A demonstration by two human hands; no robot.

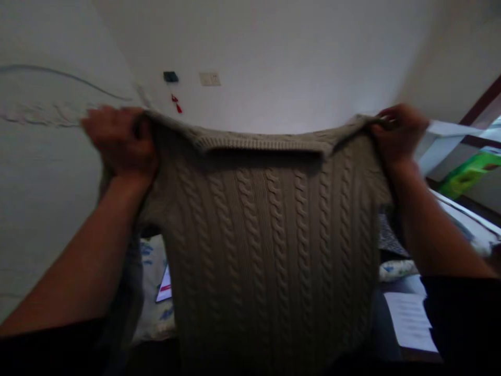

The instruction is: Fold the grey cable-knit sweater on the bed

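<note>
Evidently soft and thick, the knitted sweater (270,235) is a dull grey-brown, its body worked in raised cables that run as twisted ropes between narrow ribbed strips, with a finely ribbed neckband (260,142) forming a wide, shallow opening along the top. Both forearms reach forward and upward, angled inward from dark sleeves, and the wrists are bent so that the knuckles sit high. The left hand (121,138), blurred, is curled tightly round the knit at one shoulder, and the right hand (401,130) pinches the opposite shoulder between thumb and bent fingers. The sweater hangs in the air between them, in front of the pale, smooth wall (293,62), neckline upward and body falling straight down; its long axis stands about upright, while the shoulder line stretches across and sags slightly in the middle. Beyond its left edge shows a white cloth (152,318) with blue patterning, and beyond the right a flat printed sheet (410,321); the hem is lost in shadow
</note>
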